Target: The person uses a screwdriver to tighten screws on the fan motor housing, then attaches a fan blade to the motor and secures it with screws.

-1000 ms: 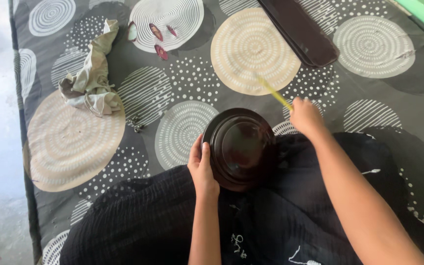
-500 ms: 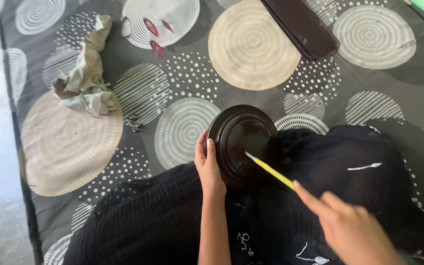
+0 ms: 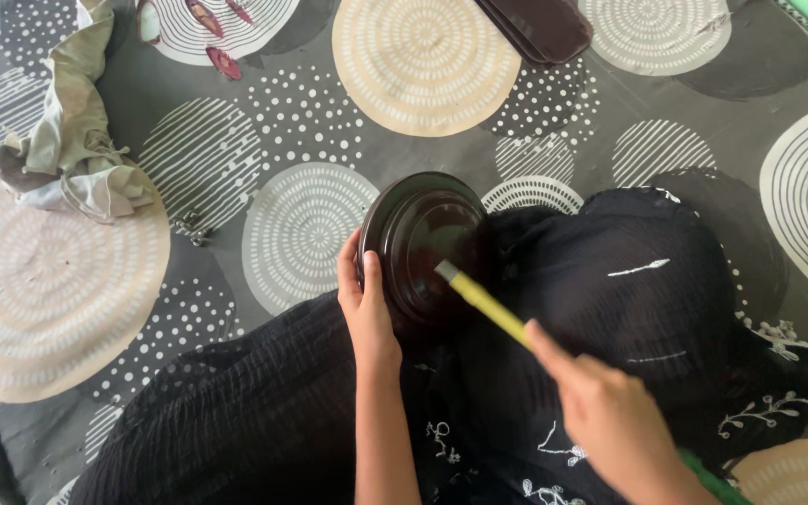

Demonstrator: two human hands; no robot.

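Right hand (image 3: 614, 421) closed round yellow stick (image 3: 482, 304), long axis running up-left w/ tip touching face of dark round plate (image 3: 425, 245). Left hand (image 3: 365, 313) gripping plate's left rim, propped tilted on black-clothed lap (image 3: 610, 309). Plate up-left of right hand, way closer to left one.

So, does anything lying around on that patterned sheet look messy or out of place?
Only small things: a crumpled beige cloth lies bunched at the upper left, and a few tiny metal bits sit loose beside it. The dark round dish looks whole and nothing is spilled.
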